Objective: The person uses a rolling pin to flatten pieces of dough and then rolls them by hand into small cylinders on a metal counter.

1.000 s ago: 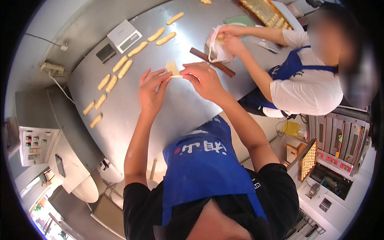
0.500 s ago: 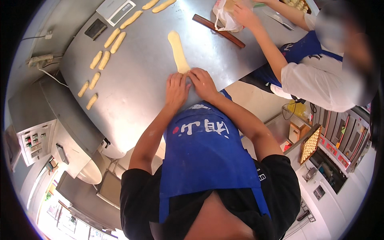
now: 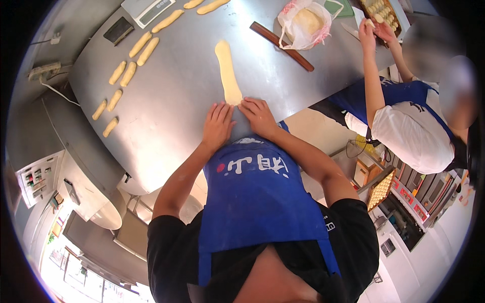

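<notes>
A flattened strip of yellow dough (image 3: pixel 228 73) lies lengthwise on the metal table in front of me, its near end widened. My left hand (image 3: pixel 218 124) is at the left corner of that end, fingertips on the dough's edge. At the right corner, my right hand (image 3: pixel 258 117) has its thumb and fingers closed on the edge. The strip's far part lies untouched on the table. Off to the left, several rolled dough pieces (image 3: pixel 148 51) are laid out in slanting rows.
A wooden rolling pin (image 3: pixel 281 46) lies to the right of the strip, against a plastic bag of dough (image 3: pixel 305 22). At far right a co-worker holds a small piece beside a tray of dough balls (image 3: pixel 391 15). A scale (image 3: pixel 149 11) and a dark flat device (image 3: pixel 118 31) stand at far left.
The strip's near end has spread wider and lies slightly nearer me, with my hands still at it. The co-worker's hands have left the plastic bag and moved right to the tray.
</notes>
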Available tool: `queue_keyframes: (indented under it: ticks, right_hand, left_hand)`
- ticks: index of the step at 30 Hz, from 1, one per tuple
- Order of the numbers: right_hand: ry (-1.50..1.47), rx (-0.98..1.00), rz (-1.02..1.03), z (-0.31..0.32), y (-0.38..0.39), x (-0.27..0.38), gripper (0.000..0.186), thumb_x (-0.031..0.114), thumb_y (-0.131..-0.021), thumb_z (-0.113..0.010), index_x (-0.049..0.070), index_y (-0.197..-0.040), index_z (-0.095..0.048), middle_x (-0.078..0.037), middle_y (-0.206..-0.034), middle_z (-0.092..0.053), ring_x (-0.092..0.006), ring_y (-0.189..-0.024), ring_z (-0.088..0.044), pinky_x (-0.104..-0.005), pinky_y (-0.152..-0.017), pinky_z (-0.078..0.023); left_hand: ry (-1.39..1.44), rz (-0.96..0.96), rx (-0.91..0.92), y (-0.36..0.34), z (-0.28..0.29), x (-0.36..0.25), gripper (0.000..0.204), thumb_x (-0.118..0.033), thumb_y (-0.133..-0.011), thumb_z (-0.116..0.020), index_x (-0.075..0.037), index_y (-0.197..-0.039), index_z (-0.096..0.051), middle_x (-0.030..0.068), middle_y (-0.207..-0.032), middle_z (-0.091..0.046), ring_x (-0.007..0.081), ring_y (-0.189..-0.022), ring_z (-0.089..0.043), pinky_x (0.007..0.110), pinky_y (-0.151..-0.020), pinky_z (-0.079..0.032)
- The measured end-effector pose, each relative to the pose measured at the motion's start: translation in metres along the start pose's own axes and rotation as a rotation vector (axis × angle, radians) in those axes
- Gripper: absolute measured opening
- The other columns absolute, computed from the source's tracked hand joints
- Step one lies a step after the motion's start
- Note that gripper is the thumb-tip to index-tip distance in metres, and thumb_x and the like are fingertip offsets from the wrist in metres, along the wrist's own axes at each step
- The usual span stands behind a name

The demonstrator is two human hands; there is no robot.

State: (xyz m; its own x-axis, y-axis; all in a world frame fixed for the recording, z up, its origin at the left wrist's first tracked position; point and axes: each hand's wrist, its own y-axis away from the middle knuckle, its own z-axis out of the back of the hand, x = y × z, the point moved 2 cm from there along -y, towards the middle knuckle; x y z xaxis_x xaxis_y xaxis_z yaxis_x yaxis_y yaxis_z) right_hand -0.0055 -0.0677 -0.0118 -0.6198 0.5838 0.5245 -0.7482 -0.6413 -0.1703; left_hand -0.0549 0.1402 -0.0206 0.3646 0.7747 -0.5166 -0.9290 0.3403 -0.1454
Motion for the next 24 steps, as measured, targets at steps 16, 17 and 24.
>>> queue_keyframes:
  ticks: [16,17,24]
  right_hand:
    - [-0.126,-0.058,-0.243,0.000,-0.220,-0.094,0.015,0.005,-0.090,-0.074,0.008,-0.105,-0.076,-0.011,-0.107,-0.068,-0.0351,-0.103,-0.066,-0.0474,-0.091,-0.055]
    - [-0.119,-0.093,-0.242,-0.001,-0.216,-0.096,0.014,0.005,-0.086,-0.075,0.007,-0.100,-0.074,-0.009,-0.106,-0.069,-0.0337,-0.102,-0.066,-0.0458,-0.090,-0.054]
    - [0.055,-0.161,-0.013,0.000,-0.170,-0.075,0.028,0.005,-0.084,-0.075,0.006,-0.112,-0.076,-0.008,-0.116,-0.070,-0.0324,-0.110,-0.065,-0.0437,-0.093,-0.051]
  left_hand:
    - [0.242,0.426,-0.101,-0.204,0.026,0.126,0.021,-0.010,-0.098,-0.071,-0.004,-0.118,-0.075,0.0149,-0.100,-0.069,0.0357,-0.105,-0.066,0.047,-0.090,-0.054]
    - [0.318,0.412,-0.092,-0.202,0.023,0.128,0.019,-0.008,-0.097,-0.072,-0.004,-0.115,-0.075,0.0146,-0.100,-0.069,0.0360,-0.106,-0.065,0.046,-0.091,-0.053]
    - [-0.062,0.063,-0.269,-0.158,0.015,0.087,0.023,0.001,-0.097,-0.063,0.001,-0.118,-0.072,0.0166,-0.126,-0.068,0.0379,-0.115,-0.061,0.049,-0.101,-0.049]
